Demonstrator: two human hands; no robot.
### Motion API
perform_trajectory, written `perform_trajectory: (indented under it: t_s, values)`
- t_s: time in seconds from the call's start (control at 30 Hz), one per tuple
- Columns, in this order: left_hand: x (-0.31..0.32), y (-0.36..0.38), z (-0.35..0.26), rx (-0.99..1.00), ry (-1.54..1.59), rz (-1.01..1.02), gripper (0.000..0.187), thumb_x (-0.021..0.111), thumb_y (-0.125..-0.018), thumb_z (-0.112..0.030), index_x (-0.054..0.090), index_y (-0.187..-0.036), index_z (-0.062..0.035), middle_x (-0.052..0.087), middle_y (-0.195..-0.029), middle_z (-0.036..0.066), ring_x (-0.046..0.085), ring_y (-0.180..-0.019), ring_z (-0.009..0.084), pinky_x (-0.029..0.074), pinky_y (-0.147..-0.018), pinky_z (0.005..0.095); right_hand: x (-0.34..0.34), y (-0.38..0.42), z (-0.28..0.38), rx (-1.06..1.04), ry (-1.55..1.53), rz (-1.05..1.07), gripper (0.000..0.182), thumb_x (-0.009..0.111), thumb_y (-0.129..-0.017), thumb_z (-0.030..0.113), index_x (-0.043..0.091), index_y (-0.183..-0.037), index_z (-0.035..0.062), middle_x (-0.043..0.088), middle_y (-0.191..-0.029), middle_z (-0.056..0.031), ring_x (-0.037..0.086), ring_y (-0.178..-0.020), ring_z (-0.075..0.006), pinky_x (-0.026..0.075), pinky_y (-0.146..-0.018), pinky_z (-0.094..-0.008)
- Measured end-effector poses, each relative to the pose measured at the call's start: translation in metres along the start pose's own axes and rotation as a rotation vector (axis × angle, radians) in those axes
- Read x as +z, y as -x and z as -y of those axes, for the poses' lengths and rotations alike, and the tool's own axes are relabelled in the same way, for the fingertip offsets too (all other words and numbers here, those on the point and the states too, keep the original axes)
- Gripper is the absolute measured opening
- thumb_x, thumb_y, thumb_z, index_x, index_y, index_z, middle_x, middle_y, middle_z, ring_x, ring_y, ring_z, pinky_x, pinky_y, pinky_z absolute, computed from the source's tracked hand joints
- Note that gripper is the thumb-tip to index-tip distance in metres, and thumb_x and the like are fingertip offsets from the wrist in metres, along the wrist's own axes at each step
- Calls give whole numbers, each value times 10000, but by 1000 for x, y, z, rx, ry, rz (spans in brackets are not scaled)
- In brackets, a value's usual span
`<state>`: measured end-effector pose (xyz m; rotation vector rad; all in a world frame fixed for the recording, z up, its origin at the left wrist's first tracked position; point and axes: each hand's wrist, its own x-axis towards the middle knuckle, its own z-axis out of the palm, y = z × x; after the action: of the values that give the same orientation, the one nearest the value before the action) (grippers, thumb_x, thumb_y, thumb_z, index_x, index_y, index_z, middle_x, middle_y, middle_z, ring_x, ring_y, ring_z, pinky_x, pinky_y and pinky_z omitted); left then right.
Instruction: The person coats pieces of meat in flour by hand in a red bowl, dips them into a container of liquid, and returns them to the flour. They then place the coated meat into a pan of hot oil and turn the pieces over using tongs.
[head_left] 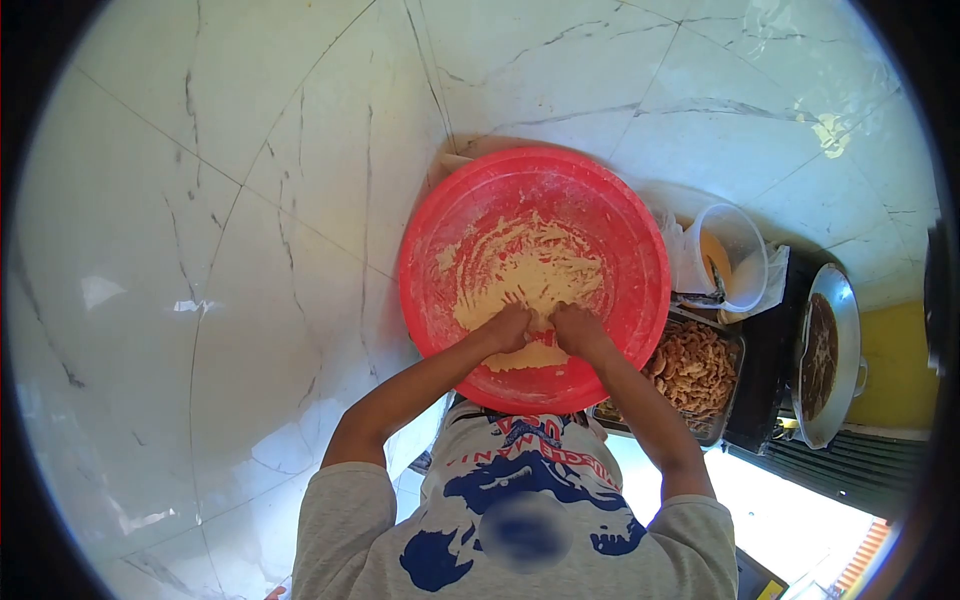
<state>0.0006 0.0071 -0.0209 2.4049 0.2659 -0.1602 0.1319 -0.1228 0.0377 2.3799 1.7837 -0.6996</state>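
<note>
A big red plastic basin (610,215) sits on the white marble floor in front of me. Inside it lies a mass of pale yellow dough (535,270), smeared up the basin's inner wall. My left hand (508,328) and my right hand (578,328) are side by side at the near edge of the dough, both fisted and pressed into it. Dough sticks around the knuckles. My fingers are buried, so their grip is hidden.
To the right stands a metal tray (735,350) of fried brown pieces (692,368), a clear plastic container (738,255) with yellow contents, and a dark stove carrying a wok (825,355). White marble floor (200,300) spreads left and beyond.
</note>
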Motion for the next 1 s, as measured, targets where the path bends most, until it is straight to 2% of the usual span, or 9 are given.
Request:
perform_trajectory:
  t_s: [0.07, 0.17, 0.27, 0.37, 0.47, 0.57, 0.73, 0.97, 1.0]
  values:
    - [1, 0, -6, -32, 118, 265, 448, 743, -697, -207, 599, -1044, 37, 624, -951, 243, 609, -926, 365, 482, -815, 412, 2, 3, 4, -42, 91, 117, 251, 687, -702, 98, 658, -947, 50, 583, -1126, -175, 577, -1048, -344, 506, -820, -425]
    - [-16, 12, -38, -42, 136, 527, 490, 731, -717, -276, 596, -1074, 30, 629, -986, 239, 616, -938, 351, 484, -810, 414, -7, 18, 11, -75, 36, 242, 300, 723, -687, 165, 676, -962, 55, 629, -1037, -172, 612, -978, -325, 511, -800, -406]
    - [-14, 18, -47, 3, 98, 528, 430, 698, -746, -305, 622, -1028, 11, 640, -951, 229, 625, -908, 349, 484, -778, 418, 2, 2, 1, -61, -184, 575, 363, 767, -652, 247, 690, -954, 61, 665, -932, -172, 643, -887, -311, 515, -763, -390]
    - [-9, 16, -46, -24, 93, 579, 323, 638, -794, -275, 643, -967, -2, 649, -893, 221, 634, -854, 349, 481, -737, 424, -4, 6, 1, -98, -283, 583, 384, 771, -653, 277, 698, -977, 84, 679, -907, -163, 648, -869, -304, 504, -764, -389]
    - [22, 15, -32, 8, 36, 499, 229, 641, -758, -224, 674, -869, -27, 654, -800, 182, 640, -749, 313, 478, -648, 412, 8, 1, -7, -164, -276, 556, 362, 771, -667, 288, 702, -970, 103, 677, -921, -153, 646, -871, -307, 503, -763, -396]
    - [33, 6, -13, 117, -29, 631, 276, 573, -838, -258, 640, -916, -2, 642, -802, 209, 627, -736, 333, 472, -665, 408, 30, -4, -15, -176, -253, 469, 324, 762, -684, 277, 707, -956, 110, 680, -898, -153, 649, -851, -310, 502, -751, -394]
    - [0, 13, -20, -42, 175, 567, 256, 620, -822, -241, 634, -918, -4, 633, -780, 205, 630, -732, 308, 468, -663, 399, -6, 5, -1, -56, -311, 389, 352, 796, -653, 225, 692, -945, 57, 677, -889, -170, 654, -841, -309, 510, -740, -379]
    - [-17, 10, -26, 1, 186, 377, 332, 726, -754, -230, 622, -964, 4, 645, -813, 203, 631, -778, 340, 473, -683, 399, -4, -1, -18, -51, -491, 386, 313, 805, -645, 195, 699, -889, 31, 682, -875, -168, 657, -847, -303, 513, -746, -384]
    - [-18, 8, -24, -24, 193, 333, 346, 736, -741, -241, 622, -971, -9, 647, -825, 199, 630, -790, 346, 478, -700, 405, -7, 0, -19, -27, -484, 361, 333, 792, -662, 190, 693, -939, 36, 681, -896, -168, 653, -859, -302, 508, -763, -381]
